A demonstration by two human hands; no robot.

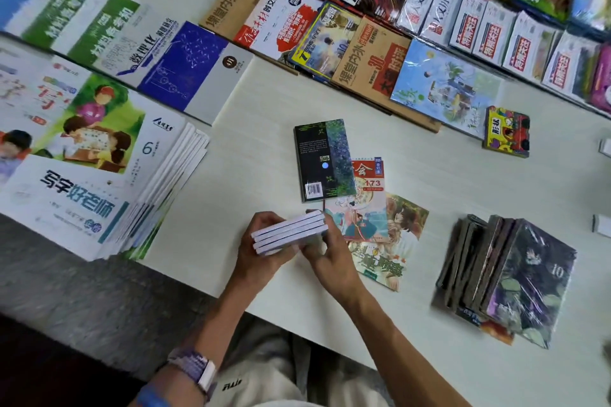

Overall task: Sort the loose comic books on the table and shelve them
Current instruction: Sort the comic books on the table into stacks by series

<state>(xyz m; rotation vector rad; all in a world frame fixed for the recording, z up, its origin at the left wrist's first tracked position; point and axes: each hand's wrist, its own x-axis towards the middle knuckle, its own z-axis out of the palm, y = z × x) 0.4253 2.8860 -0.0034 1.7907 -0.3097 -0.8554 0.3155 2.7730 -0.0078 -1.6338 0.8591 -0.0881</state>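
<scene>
A watch (pixel 198 370) sits on the left wrist, closest to us. Above it the left hand (pixel 264 248) and the right hand (pixel 325 253) hold a small stack of books (pixel 291 232) between them over the counter (pixel 413 172), page edges turned up. The left fingers (pixel 261 218) curl round the stack's far side; the right fingers (pixel 314 253) wrap its near end. Just beyond the stack lies a dark book (pixel 325 160), back cover up, overlapping a magazine (pixel 367 205) and a comic (pixel 393 241) right of the stack. Further right of the stack rests a pile of wrapped books (pixel 512 277). Left of the stack, a heap of workbooks (pixel 86 182) overhangs the counter's edge. Far behind the stack run rows of displayed magazines (pixel 380 53).
</scene>
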